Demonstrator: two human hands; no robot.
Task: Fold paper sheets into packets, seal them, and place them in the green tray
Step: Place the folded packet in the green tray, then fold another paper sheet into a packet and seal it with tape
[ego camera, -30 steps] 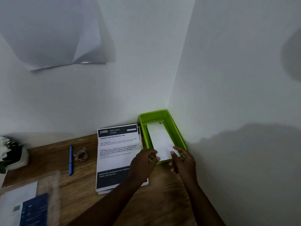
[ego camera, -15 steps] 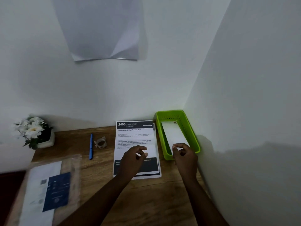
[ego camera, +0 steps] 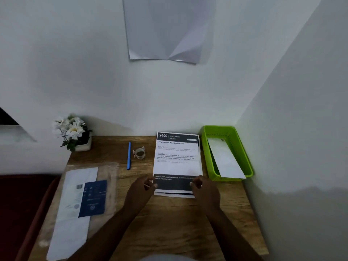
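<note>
Landmark = stack of printed sheets (ego camera: 177,162), mid worktop (ego camera: 169,223), against back wall.

Far left of stack: white flowers in pot (ego camera: 75,132) at worktop's back corner. Nearer, also left of stack: clear plastic sleeve w/ white paper and dark blue card (ego camera: 93,198); irrelevant to fold, but close enough to get nudged by left forearm.

Just left of stack: blue pen (ego camera: 129,155), then tape roll (ego camera: 140,153) beside it. Tape needed for sealing; loose end not discernible from here, so could cost time picking at it.

At stack's near left corner: left hand (ego camera: 140,191), fingers curled at sheet edge, seemingly pinching it, though can't tell for sure. At near right corner: right hand (ego camera: 204,189), fingers likewise bent onto dark band of top sheet; grip vs. mere touch unclear.

Risks, as judged:
- Several sheets stacked, edges offset at near end; could lift two at once, giving a thick, sloppy packet.
- Uneven pull from two corners → skewed crease, edges not matching.
- Sliding top sheet may drag the rest toward worktop's near edge.

Right of stack, touching or nearly so: green tray (ego camera: 246,162) in wall corner, already holding one folded white packet (ego camera: 225,161), its near end riding up over tray rim. Next packet dropped on top could tip that one out.
</note>
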